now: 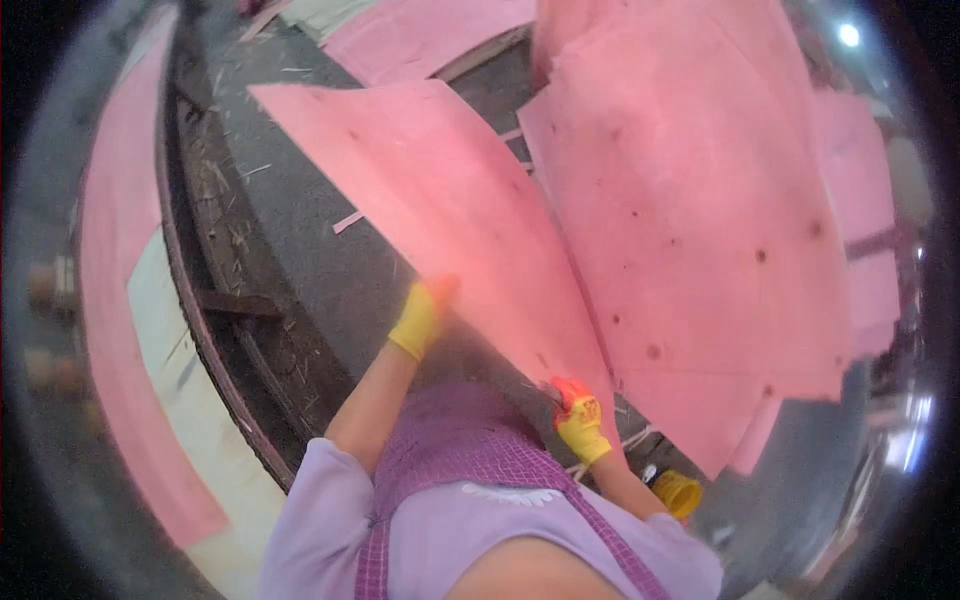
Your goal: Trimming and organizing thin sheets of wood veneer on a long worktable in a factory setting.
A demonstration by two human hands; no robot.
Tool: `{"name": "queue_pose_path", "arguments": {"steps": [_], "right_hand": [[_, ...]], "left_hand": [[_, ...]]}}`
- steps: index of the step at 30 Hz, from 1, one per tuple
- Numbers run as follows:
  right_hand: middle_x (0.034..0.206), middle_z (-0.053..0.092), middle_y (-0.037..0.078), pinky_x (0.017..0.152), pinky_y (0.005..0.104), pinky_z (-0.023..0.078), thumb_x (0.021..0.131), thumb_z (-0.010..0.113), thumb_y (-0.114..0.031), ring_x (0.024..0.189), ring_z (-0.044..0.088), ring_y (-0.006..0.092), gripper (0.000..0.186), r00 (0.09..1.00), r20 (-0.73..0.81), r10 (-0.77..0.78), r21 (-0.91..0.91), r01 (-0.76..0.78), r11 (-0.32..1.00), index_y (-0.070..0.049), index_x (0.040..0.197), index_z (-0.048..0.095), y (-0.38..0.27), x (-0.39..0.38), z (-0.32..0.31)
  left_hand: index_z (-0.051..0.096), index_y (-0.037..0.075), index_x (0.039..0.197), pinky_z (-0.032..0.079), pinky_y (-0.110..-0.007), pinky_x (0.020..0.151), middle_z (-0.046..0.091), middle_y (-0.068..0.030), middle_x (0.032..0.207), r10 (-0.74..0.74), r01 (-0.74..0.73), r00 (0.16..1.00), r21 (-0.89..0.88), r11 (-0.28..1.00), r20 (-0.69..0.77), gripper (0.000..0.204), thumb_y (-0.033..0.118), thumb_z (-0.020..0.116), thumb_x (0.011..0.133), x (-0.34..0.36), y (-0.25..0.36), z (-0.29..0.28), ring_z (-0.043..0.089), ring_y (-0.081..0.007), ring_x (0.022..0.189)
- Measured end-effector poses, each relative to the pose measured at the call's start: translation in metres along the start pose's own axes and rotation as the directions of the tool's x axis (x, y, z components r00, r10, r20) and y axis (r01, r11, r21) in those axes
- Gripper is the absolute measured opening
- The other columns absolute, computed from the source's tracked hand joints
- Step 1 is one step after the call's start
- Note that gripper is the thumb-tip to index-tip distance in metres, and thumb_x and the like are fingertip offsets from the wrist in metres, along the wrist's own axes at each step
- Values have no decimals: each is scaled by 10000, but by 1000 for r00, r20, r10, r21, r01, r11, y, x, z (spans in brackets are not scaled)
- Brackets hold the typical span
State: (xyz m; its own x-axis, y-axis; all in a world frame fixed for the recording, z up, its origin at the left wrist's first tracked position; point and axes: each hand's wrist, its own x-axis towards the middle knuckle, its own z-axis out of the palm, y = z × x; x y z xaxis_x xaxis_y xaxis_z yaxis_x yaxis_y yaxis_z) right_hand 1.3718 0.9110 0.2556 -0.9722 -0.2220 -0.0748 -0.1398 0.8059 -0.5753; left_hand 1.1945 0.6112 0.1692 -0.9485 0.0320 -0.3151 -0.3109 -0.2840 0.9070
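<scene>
A large thin pink sheet (470, 220), which looks like wood veneer, is held up at a tilt in front of me. My left hand (428, 308), in a yellow and orange glove, is closed on its left edge and a little blurred. At the sheet's near corner, my right hand (580, 415) grips it in a matching glove, with the fingers wrapped round. Just to the right lies a stack of similar pink sheets (690, 220), marked with dark knots and with uneven edges.
On the left, a long dark metal frame edge (215, 350) runs beside a table bearing pale and pink sheets (120, 330). More pink sheets (430, 40) lie at the far side. A yellow container (678, 493) stands near my right forearm. Thin scraps litter the grey floor (290, 160).
</scene>
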Motion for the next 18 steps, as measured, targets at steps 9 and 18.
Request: {"name": "queue_pose_path", "arguments": {"steps": [9, 18], "right_hand": [[999, 579, 211, 721, 448, 464, 666, 544, 57, 861, 560, 391, 470, 956, -240, -166, 25, 177, 984, 1, 1132, 558, -91, -39, -9], [1047, 568, 222, 713, 448, 448, 752, 569, -1, 844, 539, 391, 449, 712, -285, -642, 13, 672, 740, 9, 1197, 514, -234, -91, 40]], "left_hand": [[524, 85, 720, 411, -350, 533, 463, -94, 591, 756, -823, 503, 499, 271, 419, 50, 109, 521, 764, -89, 155, -9, 488, -250, 534], [522, 68, 749, 394, -352, 744, 455, -14, 632, 989, -593, 130, 795, 132, -67, 83, 11, 516, 809, -335, 236, -125, 487, -182, 645]]}}
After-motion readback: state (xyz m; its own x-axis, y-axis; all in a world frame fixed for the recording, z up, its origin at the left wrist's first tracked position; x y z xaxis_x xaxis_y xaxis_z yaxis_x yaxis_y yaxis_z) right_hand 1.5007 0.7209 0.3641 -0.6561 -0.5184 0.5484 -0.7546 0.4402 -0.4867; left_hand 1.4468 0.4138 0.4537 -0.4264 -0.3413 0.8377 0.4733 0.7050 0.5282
